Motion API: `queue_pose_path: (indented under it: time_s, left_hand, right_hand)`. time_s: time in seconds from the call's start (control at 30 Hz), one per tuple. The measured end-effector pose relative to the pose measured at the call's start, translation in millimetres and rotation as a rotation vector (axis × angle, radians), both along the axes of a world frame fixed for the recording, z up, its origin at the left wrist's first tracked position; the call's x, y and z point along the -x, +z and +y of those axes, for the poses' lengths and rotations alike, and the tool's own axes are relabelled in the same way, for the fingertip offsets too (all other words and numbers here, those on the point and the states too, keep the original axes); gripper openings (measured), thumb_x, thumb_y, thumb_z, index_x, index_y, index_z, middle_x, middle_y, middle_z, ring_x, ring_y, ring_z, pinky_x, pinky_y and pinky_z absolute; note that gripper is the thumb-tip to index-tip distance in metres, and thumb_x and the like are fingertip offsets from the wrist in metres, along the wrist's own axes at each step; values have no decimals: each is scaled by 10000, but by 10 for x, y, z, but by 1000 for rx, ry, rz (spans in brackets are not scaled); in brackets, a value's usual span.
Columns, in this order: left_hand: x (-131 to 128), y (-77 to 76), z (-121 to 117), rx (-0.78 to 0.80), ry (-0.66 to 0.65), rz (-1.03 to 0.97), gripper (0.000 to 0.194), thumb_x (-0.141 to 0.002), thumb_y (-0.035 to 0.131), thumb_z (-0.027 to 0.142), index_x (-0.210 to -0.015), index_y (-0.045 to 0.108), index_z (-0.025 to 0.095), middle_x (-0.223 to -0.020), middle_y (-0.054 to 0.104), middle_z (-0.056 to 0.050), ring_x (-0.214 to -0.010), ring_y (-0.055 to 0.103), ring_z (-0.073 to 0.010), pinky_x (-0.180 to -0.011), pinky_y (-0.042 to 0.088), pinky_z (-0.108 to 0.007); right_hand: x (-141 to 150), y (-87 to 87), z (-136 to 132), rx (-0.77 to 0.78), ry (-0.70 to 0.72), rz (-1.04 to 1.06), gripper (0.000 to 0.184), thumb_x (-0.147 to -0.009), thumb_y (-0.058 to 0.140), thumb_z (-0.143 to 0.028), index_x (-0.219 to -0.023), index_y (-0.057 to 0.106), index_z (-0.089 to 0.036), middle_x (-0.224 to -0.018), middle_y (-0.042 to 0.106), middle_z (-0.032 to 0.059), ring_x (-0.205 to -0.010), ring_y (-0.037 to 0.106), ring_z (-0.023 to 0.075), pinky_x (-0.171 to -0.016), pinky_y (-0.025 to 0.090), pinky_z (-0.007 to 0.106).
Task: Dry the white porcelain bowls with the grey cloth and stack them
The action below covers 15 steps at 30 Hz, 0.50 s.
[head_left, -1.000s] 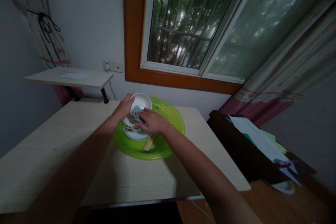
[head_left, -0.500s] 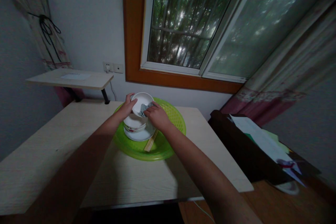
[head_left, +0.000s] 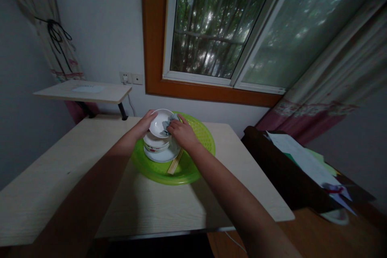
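My left hand (head_left: 145,123) grips the left rim of a white bowl (head_left: 157,123), which is tilted towards me. My right hand (head_left: 182,130) is closed on a grey-green cloth (head_left: 167,125) and presses it against the bowl's inner right side. Just below are stacked bowls (head_left: 156,146) with a coloured pattern on the outside, standing on a white plate (head_left: 161,156). Wooden chopsticks (head_left: 174,164) lie to the right of the plate. All of these rest in a round green plastic basket (head_left: 187,178).
The basket stands on a pale wooden table (head_left: 163,209). A small raised shelf (head_left: 105,92) with a paper on it is at the back left. Beyond the table are a window (head_left: 211,28) and, to the right, a dark piece of furniture (head_left: 272,169) with papers.
The bowl has tilted a little more towards me and shifted slightly left and down. My right hand, with the cloth, has moved a little along the bowl's right side.
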State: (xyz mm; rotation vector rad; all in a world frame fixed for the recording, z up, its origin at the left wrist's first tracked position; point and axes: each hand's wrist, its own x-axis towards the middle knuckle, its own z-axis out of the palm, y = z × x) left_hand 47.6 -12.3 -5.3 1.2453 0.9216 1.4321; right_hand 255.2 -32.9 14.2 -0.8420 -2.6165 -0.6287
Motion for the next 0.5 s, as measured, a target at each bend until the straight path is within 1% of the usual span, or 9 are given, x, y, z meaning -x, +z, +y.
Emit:
queue_pose_path:
  time_s: [0.03, 0.07, 0.1, 0.2, 0.27, 0.33, 0.4, 0.47, 0.5]
  left_hand:
    - [-3, 5, 31, -14, 12, 18, 294, -803, 642, 432, -977, 556, 212, -930, 619, -46, -887, 621, -212, -806, 539, -338]
    - [-2, 10, 58, -54, 41, 77, 278, -814, 617, 431, -961, 544, 207, -937, 614, -43, -884, 610, -200, -814, 533, -323]
    - [4, 14, 80, -60, 79, 132, 265, -829, 586, 429, -962, 531, 207, -946, 613, -45, -875, 601, -196, -812, 528, -323]
    - [44, -1, 110, -58, 218, 305, 261, -864, 514, 420, -1021, 509, 212, -986, 612, -50, -856, 589, -196, -798, 513, -331]
    - [77, -34, 119, -51, 278, 383, 291, -874, 502, 424, -1077, 502, 217, -1013, 611, -52, -856, 590, -199, -789, 507, -332]
    - [103, -70, 131, -79, 296, 431, 321, -892, 481, 446, -1121, 494, 221, -1041, 612, -54, -884, 592, -202, -802, 505, -331]
    - [120, -91, 144, -115, 324, 466, 329, -912, 455, 458, -1137, 498, 221, -1078, 615, -61, -940, 593, -209, -853, 499, -342]
    - [125, -88, 149, -130, 360, 501, 328, -927, 435, 461, -1135, 512, 218, -1107, 618, -69, -990, 589, -219, -909, 485, -360]
    - [123, -80, 147, -130, 373, 517, 329, -932, 428, 461, -1134, 518, 217, -1118, 621, -73, -1007, 588, -224, -929, 479, -368]
  right_hand:
    - [13, -5, -10, 4, -15, 4, 128, -985, 565, -178, -996, 692, -162, -1029, 732, 91, -1139, 614, 221, -1253, 199, 485]
    - [28, -10, -20, 9, -21, 2, 130, -980, 564, -166, -1004, 691, -155, -1037, 732, 99, -1138, 615, 226, -1253, 196, 486]
    - [45, -15, -31, 17, -18, -7, 135, -974, 563, -157, -1007, 693, -148, -1036, 734, 107, -1127, 621, 231, -1252, 195, 483]
    - [92, -26, -64, 73, 35, -56, 146, -954, 575, -174, -1005, 705, -133, -1001, 742, 123, -1052, 653, 241, -1232, 235, 462]
    - [114, -35, -89, 143, 93, -75, 194, -941, 601, -225, -1073, 703, -127, -1016, 748, 126, -1029, 670, 241, -1205, 287, 438]
    - [127, -46, -114, 216, 149, -50, 336, -945, 609, -298, -1226, 659, -121, -1111, 744, 135, -1073, 673, 242, -1185, 322, 419]
    - [135, -58, -135, 275, 194, -1, 476, -973, 579, -394, -1365, 577, -124, -1253, 707, 146, -1160, 652, 244, -1182, 330, 411]
    - [143, -70, -142, 313, 216, 32, 550, -1000, 523, -481, -1423, 527, -131, -1356, 658, 146, -1234, 619, 243, -1192, 321, 410]
    - [146, -76, -138, 322, 212, 38, 549, -1013, 490, -503, -1419, 532, -135, -1370, 651, 140, -1246, 614, 239, -1198, 313, 413]
